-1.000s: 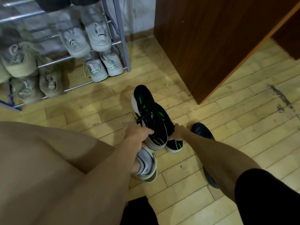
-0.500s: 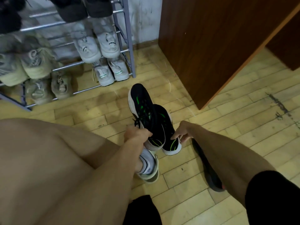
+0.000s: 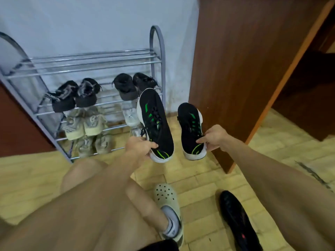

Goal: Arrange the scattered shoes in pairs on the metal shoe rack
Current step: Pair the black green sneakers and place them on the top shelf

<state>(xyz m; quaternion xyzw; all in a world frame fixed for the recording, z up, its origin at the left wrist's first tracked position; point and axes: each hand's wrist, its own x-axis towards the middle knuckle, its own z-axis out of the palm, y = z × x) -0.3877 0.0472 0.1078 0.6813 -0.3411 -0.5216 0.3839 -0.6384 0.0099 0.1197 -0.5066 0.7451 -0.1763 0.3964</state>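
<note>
Two black-green mesh trainers, white-soled, aloft near the grey metal shoe rack (image 3: 90,60): left trainer (image 3: 155,120) gripped at heel by left hand (image 3: 140,146), right trainer (image 3: 191,124) by right hand (image 3: 214,137). Probably light, soft-sided; heel holds best.

Both arms out to mid-frame: left hand (image 3: 140,147) tight round left sneaker (image 3: 155,122), right hand (image 3: 213,137) in a pinch on right sneaker (image 3: 192,129).

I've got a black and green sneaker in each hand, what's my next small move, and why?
Probably lift both sneakers to the rack's top shelf and set them side by side. The left hand and right hand each grip one near the heel; that shelf shows no shoes, the shelves below already hold pairs.
</note>
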